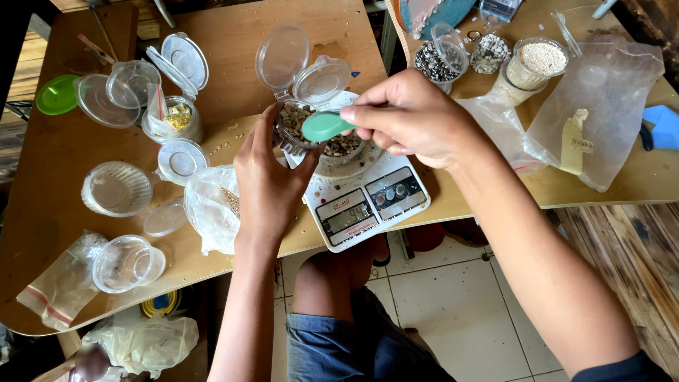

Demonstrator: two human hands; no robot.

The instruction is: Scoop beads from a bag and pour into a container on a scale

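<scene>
my right hand (414, 117) is pinched shut on a green spoon (324, 126), its bowl hanging over a small clear cup of brown seeds (293, 120). my left hand (272, 173) wraps that cup, fingers closed round its wall, just beside a second filled cup (343, 145) resting on the white digital scale (368, 201). i'd judge it best to keep the spoon level, tip in small amounts and hold the cup steady. a plastic bag (212, 205) lies beside my left wrist.

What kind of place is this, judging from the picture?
Probably a small home workshop for weighing and packing seeds or grains: a digital scale on a wooden table, many clear lidded cups, and plastic bags of granules.
</scene>
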